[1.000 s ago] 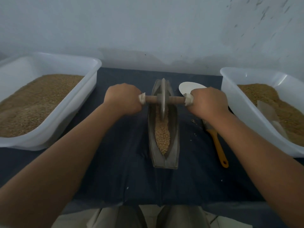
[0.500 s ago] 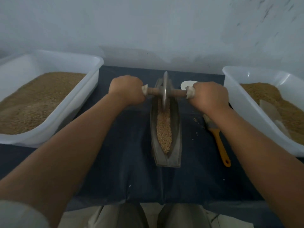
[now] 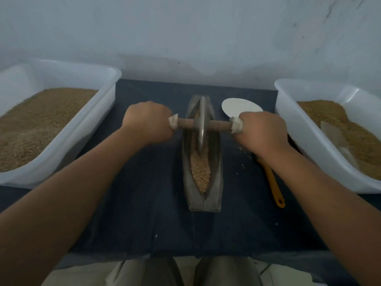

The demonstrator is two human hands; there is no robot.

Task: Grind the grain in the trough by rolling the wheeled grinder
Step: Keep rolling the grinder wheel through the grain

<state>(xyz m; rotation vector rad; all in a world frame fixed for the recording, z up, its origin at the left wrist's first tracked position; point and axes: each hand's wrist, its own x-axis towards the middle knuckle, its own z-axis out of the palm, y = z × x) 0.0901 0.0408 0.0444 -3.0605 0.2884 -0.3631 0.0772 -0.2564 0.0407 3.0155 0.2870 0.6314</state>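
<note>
A narrow boat-shaped metal trough lies lengthwise on the dark cloth, with tan grain heaped along its groove. The wheeled grinder, a thin metal disc on a wooden axle, stands upright in the trough's far half, its rim down in the grain. My left hand grips the axle's cloth-wrapped left end. My right hand grips the cloth-wrapped right end. Both fists sit level on either side of the trough.
A white tub of brown grain stands at the left, another white tub of grain with a paper sheet at the right. A white disc lies beyond my right hand. An orange-handled tool lies on the cloth, with scattered grains.
The grinder rolled to the far end of the trough half a second ago and has now come back a little toward me, both hands moving with it.
</note>
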